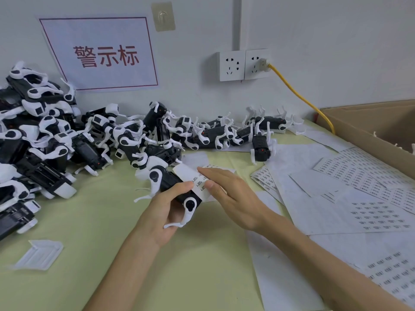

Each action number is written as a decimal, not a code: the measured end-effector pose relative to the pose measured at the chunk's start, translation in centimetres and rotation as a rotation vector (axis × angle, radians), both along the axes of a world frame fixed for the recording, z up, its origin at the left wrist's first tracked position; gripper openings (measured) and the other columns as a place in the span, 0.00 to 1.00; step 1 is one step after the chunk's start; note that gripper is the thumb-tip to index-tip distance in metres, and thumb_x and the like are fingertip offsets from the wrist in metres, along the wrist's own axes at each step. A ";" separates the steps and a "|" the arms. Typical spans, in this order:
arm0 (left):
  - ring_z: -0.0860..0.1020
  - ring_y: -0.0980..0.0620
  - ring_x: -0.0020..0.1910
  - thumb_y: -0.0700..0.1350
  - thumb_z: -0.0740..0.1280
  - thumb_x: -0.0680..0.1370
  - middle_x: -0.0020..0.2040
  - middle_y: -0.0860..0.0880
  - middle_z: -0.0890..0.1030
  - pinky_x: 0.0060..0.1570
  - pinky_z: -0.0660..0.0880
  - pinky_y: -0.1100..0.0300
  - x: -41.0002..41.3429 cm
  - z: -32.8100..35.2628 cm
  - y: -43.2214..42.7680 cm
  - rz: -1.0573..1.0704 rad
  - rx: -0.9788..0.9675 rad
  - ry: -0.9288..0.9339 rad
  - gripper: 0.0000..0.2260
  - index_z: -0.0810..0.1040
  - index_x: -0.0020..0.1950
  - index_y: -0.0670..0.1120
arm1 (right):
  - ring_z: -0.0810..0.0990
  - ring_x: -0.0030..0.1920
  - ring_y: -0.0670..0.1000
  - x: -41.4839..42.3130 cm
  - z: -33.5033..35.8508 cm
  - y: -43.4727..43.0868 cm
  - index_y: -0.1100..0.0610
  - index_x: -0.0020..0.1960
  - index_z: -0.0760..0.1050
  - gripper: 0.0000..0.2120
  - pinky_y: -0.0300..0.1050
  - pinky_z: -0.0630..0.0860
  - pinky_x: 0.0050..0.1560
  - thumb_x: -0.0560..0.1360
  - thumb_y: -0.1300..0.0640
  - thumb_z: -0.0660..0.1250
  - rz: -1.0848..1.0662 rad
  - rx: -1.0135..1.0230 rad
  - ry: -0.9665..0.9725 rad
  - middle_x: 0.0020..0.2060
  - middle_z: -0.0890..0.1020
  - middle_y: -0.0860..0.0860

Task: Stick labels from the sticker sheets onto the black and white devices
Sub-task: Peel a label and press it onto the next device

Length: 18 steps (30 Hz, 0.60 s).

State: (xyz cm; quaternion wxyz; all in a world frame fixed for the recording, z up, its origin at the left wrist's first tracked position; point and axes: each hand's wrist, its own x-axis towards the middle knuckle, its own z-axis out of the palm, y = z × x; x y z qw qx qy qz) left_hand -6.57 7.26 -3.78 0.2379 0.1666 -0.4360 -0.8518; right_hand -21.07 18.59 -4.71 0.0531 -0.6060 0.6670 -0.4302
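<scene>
My left hand [164, 212] grips a black and white device [170, 187] from below, just above the green table. A small white sticker sheet [190, 178] with a few printed labels lies across the top of that device, under my left thumb. My right hand [229, 196] lies over the sheet's right end with straight fingers and its thumb tip on the labels. I cannot tell whether a label is peeled off.
A large heap of black and white devices [45, 140] fills the left side and runs along the wall [224, 133]. Sticker sheets [359, 198] cover the table at right. A cardboard box [372, 124] stands far right. A white plastic cover [38, 254] lies near left.
</scene>
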 end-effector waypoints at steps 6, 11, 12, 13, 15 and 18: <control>0.82 0.49 0.46 0.39 0.72 0.66 0.48 0.44 0.83 0.48 0.78 0.57 0.1 0.0 0.3 0.079 -0.073 -0.132 0.08 0.85 0.44 0.43 | 0.79 0.60 0.43 0.0 0.3 0.0 0.47 0.63 0.78 0.14 0.41 0.78 0.58 0.79 0.53 0.67 -0.041 -0.167 -0.184 0.58 0.80 0.41; 0.83 0.49 0.48 0.40 0.72 0.67 0.51 0.45 0.85 0.46 0.80 0.58 0.1 0.0 0.5 0.076 -0.101 -0.142 0.11 0.87 0.48 0.45 | 0.82 0.56 0.47 -0.1 0.5 0.2 0.50 0.54 0.81 0.07 0.49 0.81 0.57 0.77 0.55 0.73 -0.038 -0.198 -0.263 0.50 0.83 0.42; 0.84 0.50 0.48 0.40 0.71 0.68 0.50 0.46 0.86 0.43 0.81 0.60 0.1 -0.1 0.6 0.067 -0.122 -0.134 0.10 0.88 0.46 0.46 | 0.83 0.56 0.47 0.0 0.4 0.2 0.50 0.53 0.81 0.06 0.49 0.81 0.57 0.77 0.55 0.73 -0.034 -0.194 -0.273 0.49 0.83 0.42; 0.85 0.51 0.48 0.40 0.71 0.68 0.51 0.46 0.86 0.43 0.81 0.62 0.2 0.0 0.7 0.063 -0.141 -0.131 0.10 0.88 0.46 0.48 | 0.83 0.55 0.46 0.1 0.4 0.2 0.50 0.53 0.81 0.06 0.48 0.81 0.56 0.77 0.54 0.74 -0.033 -0.195 -0.278 0.49 0.83 0.41; 0.85 0.52 0.48 0.41 0.73 0.66 0.50 0.47 0.87 0.43 0.81 0.62 0.2 0.0 0.7 0.073 -0.168 -0.150 0.10 0.89 0.45 0.50 | 0.82 0.53 0.46 0.1 0.5 0.2 0.50 0.51 0.82 0.05 0.46 0.81 0.53 0.76 0.54 0.74 -0.038 -0.214 -0.252 0.48 0.83 0.41; 0.85 0.51 0.48 0.43 0.76 0.63 0.50 0.47 0.87 0.43 0.81 0.62 0.2 -0.1 0.7 0.077 -0.182 -0.159 0.11 0.89 0.45 0.49 | 0.81 0.46 0.49 0.0 0.6 0.1 0.53 0.48 0.84 0.04 0.45 0.81 0.47 0.74 0.55 0.76 -0.069 -0.258 -0.154 0.44 0.82 0.44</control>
